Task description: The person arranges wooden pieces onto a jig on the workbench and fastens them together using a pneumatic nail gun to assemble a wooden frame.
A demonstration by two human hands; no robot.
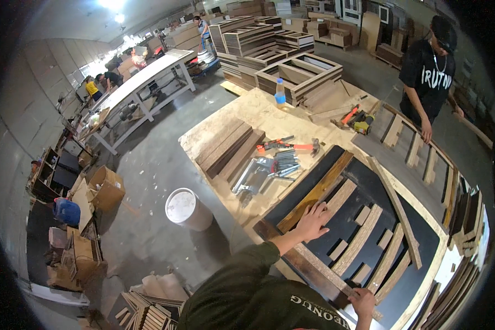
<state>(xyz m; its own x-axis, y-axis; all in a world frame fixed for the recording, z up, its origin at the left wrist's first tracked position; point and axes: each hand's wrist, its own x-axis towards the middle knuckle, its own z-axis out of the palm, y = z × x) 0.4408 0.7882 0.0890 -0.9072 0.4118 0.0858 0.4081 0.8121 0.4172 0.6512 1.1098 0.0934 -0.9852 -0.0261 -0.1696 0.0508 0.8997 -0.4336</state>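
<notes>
My left hand lies with fingers stretched over a wooden slat, beside a darker brown board. My right hand is closed at the near end of a long wooden rail, its fingers curled at the wood. Beneath both is a dark panel carrying several slats and short wood blocks. A loose strip lies slantwise across the panel's right part. What the right fingertips touch is partly hidden.
A staple gun, hammer and staple strips lie on the plywood table, near stacked boards and a bottle. A white drum stands left. A co-worker handles another slatted panel.
</notes>
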